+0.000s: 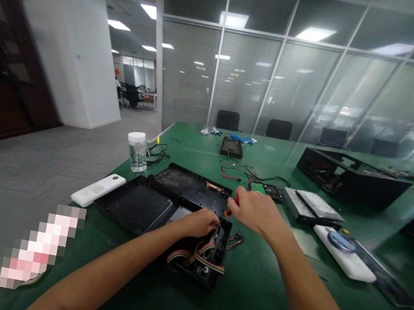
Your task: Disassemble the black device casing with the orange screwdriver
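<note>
While the right hand [252, 206] is gripping a red screwdriver [227, 213] in curled fingers, the left hand [199, 222] is bunching its fingertips near the shaft, though whether they are pinching anything I cannot tell. On the green table [245, 301], the open black case [134, 201] is stretching toward nine o'clock from the left hand, and a striped ribbon cable [195, 256] is looping at six.

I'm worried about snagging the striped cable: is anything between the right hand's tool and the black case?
Nothing visible stands between the red tool in the right hand and the black case. The left hand is close to the tool's lower end; the striped cable lies lower in view. The tip itself is unclear.
</note>
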Demonstrator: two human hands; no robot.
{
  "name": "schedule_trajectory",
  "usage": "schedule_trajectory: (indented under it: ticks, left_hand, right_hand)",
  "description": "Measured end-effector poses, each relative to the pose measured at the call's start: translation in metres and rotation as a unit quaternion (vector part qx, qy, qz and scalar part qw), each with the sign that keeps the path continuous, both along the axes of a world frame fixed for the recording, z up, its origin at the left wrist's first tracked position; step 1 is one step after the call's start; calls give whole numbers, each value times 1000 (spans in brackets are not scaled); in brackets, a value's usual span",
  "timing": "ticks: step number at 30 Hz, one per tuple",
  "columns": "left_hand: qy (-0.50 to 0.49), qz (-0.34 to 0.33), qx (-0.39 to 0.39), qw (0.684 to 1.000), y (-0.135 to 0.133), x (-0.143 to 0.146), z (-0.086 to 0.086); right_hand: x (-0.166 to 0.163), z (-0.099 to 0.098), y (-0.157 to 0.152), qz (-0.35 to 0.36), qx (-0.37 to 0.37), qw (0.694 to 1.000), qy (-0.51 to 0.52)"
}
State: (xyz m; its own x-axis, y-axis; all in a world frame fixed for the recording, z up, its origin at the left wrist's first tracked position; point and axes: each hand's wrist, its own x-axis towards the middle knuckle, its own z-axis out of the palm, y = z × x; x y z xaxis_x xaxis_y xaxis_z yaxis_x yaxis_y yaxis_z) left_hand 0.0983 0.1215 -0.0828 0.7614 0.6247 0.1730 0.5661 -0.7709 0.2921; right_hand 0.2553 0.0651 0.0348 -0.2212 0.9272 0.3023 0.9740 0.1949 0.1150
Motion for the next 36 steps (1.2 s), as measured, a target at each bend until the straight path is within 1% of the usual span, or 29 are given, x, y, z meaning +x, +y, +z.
schedule_trajectory:
  ticks: [3, 5, 7, 8, 9, 10, 11, 12, 13, 14, 15, 16, 17, 18, 19, 20, 21, 23, 25, 28, 31, 33, 35, 36]
  left_hand:
    - [1, 0, 10, 1000, -1, -1, 0]
    - [-1, 0, 16, 1000, -2, -1, 0]
    - [-7, 1, 15, 1000, -3, -1, 0]
    - [-11, 2, 15, 1000, -3, -1, 0]
    - [-15, 3, 14, 1000, -4, -1, -1]
    - [-18, 3, 14, 1000, -4, -1, -1]
    - [-22, 3, 15, 1000, -4, 0, -1]
    - [-26, 2, 15, 1000, -4, 0, -1]
    - [-33, 3, 15, 999, -3, 0, 0]
    - [-41, 6, 13, 999, -1, -1, 1]
    - [-50, 14, 11, 999, 0, -2, 3]
    - [-54, 26, 12, 998, 3, -4, 5]
    - [-53, 40, 17, 998, 6, -8, 8]
    - [-42, 53, 24, 997, 9, -12, 10]
    - [-18, 66, 31, 997, 11, -18, 13]
    - [13, 77, 39, 996, 14, -23, 15]
    - [49, 88, 44, 994, 16, -29, 17]
    - [113, 113, 41, 986, 17, -39, 20]
    - [147, 129, 32, 980, 17, -46, 22]
    - [179, 120, 20, 976, 16, -50, 28]
    - [191, 106, 7, 976, 15, -51, 34]
    - [168, 119, 7, 979, 16, -52, 36]
    - [130, 147, 23, 980, 17, -53, 36]
    - [108, 159, 35, 981, 18, -53, 35]
  right_hand:
    - [7, 0, 4, 13, 7, 1000, -1]
    - [19, -5, 10, 16, 14, 999, 27]
    - [40, -18, 18, 59, -3, 992, 107]
    - [52, -28, 23, 90, -19, 981, 172]
    - [66, -41, 28, 121, -46, 959, 254]
    - [79, -55, 34, 137, -80, 921, 355]
    - [92, -69, 38, 132, -103, 868, 468]
    - [103, -84, 43, 115, -93, 801, 580]
    - [111, -97, 48, 99, -79, 736, 666]
    - [117, -108, 52, 84, -75, 679, 725]
    - [120, -116, 55, 74, -67, 633, 768]
    - [121, -122, 57, 71, -65, 601, 794]
    - [118, -126, 58, 74, -67, 582, 807]
    - [114, -127, 58, 83, -71, 576, 810]
    - [109, -127, 57, 97, -70, 581, 805]
    - [102, -126, 54, 113, -59, 594, 794]
    - [96, -124, 50, 131, -40, 614, 777]
    - [83, -120, 40, 163, 9, 668, 726]
    - [74, -117, 31, 189, 36, 719, 668]
    - [65, -111, 20, 220, 23, 789, 574]
    - [58, -97, 8, 261, 16, 853, 452]
    - [50, -85, -8, 310, -20, 880, 360]
    - [39, -77, -33, 355, -83, 893, 262]
    - [33, -76, -49, 365, -110, 899, 214]
